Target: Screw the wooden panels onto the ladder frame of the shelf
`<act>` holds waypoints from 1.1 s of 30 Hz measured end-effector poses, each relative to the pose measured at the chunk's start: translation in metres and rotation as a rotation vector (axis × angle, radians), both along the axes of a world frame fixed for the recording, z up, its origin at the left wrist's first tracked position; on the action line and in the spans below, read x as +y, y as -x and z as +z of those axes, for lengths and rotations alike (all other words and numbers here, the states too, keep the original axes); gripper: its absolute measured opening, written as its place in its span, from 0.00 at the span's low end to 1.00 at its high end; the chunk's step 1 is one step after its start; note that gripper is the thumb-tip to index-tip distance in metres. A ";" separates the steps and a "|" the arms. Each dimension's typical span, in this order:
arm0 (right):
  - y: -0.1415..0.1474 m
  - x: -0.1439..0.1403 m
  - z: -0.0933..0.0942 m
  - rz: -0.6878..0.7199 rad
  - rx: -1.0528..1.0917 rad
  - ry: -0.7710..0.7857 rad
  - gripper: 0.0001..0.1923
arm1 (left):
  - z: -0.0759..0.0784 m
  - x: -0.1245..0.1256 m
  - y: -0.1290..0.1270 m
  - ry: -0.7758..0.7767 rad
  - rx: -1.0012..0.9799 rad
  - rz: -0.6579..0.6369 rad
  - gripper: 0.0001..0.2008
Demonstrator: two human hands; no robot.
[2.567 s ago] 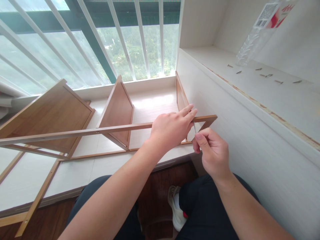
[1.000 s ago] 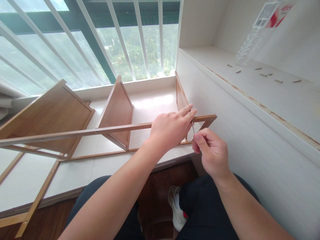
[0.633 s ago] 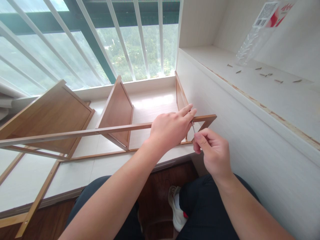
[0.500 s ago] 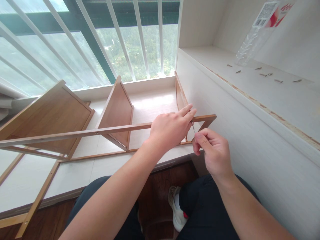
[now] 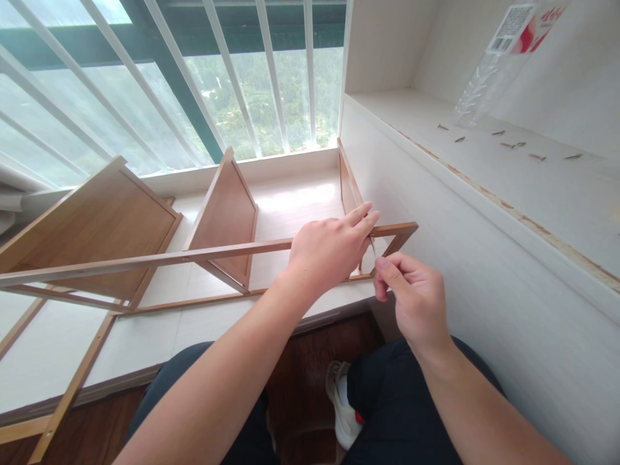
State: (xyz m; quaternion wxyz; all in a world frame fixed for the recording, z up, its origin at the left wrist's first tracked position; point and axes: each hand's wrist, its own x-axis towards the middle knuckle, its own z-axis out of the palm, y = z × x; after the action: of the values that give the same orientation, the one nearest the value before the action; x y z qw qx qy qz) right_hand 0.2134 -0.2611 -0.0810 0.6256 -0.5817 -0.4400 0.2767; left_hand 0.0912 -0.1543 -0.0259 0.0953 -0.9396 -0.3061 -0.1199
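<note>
The wooden shelf frame [image 5: 145, 258] lies on its side across the pale window ledge [image 5: 48, 349], stretching from nine o'clock to the white cabinet wall [image 5: 484, 284] at three o'clock, so its long front rail [image 5: 194, 255] faces up toward the person. Going from the left, a broad slanted panel [image 5: 92, 223] leans at ten o'clock, then an upright divider [image 5: 227, 210] stands near the middle, and an end panel [image 5: 346, 181] sits against the wall at one o'clock. The left hand [image 5: 327, 252] is curled over the rail beside that right end, its fingers pressing down, seemingly to steady the joint. Just right of it, the right hand [image 5: 411, 300] pinches a thin metal tool [image 5: 372, 245], likely a hex key, its tip meeting the rail under the left fingertips. Farther right, loose screws [image 5: 513, 145] and a clear plastic bag [image 5: 504, 58] rest on the upper shelf [image 5: 484, 174] at two o'clock, within reach.
</note>
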 end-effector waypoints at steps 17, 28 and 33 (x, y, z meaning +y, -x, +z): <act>-0.001 0.002 -0.002 0.032 -0.026 -0.022 0.22 | 0.000 0.000 0.000 0.006 -0.002 0.006 0.24; -0.006 0.001 0.000 -0.009 -0.058 -0.025 0.21 | 0.000 0.000 0.000 0.001 -0.007 0.000 0.24; -0.008 0.000 -0.002 0.009 -0.060 -0.002 0.22 | 0.001 -0.001 0.000 0.017 -0.002 0.010 0.24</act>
State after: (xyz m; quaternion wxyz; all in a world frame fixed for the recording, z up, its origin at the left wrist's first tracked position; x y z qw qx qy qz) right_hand 0.2210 -0.2608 -0.0825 0.6114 -0.5872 -0.4614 0.2618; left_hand 0.0913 -0.1551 -0.0246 0.0875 -0.9386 -0.3121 -0.1178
